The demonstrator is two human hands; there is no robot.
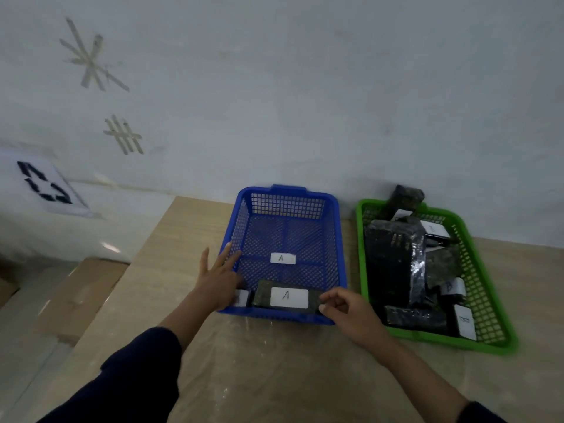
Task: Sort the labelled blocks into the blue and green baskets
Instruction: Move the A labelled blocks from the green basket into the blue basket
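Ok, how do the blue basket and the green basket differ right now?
The blue basket is nearly bare: one block labelled A lies at its near wall, with another partly hidden beside it. The green basket is piled with dark blocks. The blue basket sits left of the green one and carries an A tag on its floor. Both are mesh plastic trays on the same table.

Perforated plastic baskets [283,206], seemingly glossy-wrapped blocks [393,257].

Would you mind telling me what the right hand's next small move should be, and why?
Probably release: the right hand pinches the end of the block labelled A, which already lies on the floor of the blue basket, itself marked A. The left hand steadies the basket's side.
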